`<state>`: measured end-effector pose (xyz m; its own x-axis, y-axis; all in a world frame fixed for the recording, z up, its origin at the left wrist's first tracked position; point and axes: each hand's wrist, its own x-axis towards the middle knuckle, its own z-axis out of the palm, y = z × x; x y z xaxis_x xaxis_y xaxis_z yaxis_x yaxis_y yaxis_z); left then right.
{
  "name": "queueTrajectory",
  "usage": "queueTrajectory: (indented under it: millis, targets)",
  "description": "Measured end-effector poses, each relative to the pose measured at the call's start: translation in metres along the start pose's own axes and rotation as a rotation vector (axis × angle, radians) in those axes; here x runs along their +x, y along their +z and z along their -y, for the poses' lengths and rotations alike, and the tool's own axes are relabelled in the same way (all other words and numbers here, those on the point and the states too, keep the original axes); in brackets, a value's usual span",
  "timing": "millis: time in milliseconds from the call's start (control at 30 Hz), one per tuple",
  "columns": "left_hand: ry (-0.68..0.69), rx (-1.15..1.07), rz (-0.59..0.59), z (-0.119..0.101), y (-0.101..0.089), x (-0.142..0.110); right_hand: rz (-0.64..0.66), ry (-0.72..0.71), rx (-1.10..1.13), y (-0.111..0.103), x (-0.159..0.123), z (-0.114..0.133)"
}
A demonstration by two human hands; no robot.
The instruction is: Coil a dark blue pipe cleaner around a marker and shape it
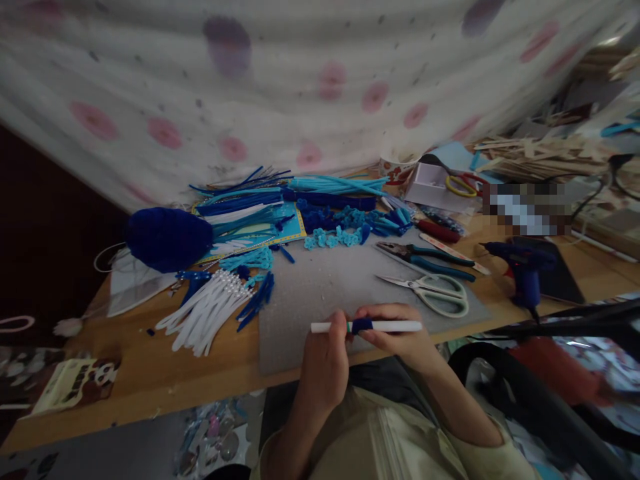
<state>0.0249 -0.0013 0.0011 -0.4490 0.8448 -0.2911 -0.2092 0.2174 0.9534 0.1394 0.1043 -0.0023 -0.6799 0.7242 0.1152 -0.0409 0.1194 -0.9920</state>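
A white pen-like stick (pixel 390 327) lies level over the front edge of a grey felt mat (pixel 320 293). A dark blue pipe cleaner (pixel 362 325) is wound around the stick's middle. My left hand (pixel 324 363) is closed around the stick's left part. My right hand (pixel 400 333) is closed on the stick at the blue winding, fingers curled over it. Both hands hover just above the mat's near edge.
Pale green scissors (pixel 437 292) and teal-handled pliers (pixel 425 257) lie on the mat's right side. A blue glue gun (pixel 523 270) stands further right. Blue pipe cleaners (pixel 300 197), white stems (pixel 207 313) and a dark blue pompom (pixel 167 238) crowd the wooden table (pixel 150 373).
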Motion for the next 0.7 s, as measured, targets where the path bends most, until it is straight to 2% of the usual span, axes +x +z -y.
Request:
queueTrajectory:
  millis: [133, 267, 433, 567, 700]
  targets:
    - [0.163, 0.11, -0.02, -0.013, -0.002, -0.001, -0.036, 0.119, 0.182, -0.001, -0.002, -0.01]
    - [0.224, 0.15, 0.078, -0.017, -0.009, 0.002, 0.04, 0.233, 0.417, 0.003, -0.005, -0.019]
    - [0.282, 0.251, 0.14, -0.02, -0.017, 0.004, 0.105, 0.263, 0.506, 0.01, -0.004, -0.013]
    - [0.361, 0.333, 0.148, -0.023, -0.017, 0.005, 0.091, 0.273, 0.617, 0.014, -0.002, -0.01]
    - [0.329, 0.333, 0.151, -0.022, -0.016, 0.006, 0.149, 0.292, 0.585, 0.013, 0.0, -0.014]
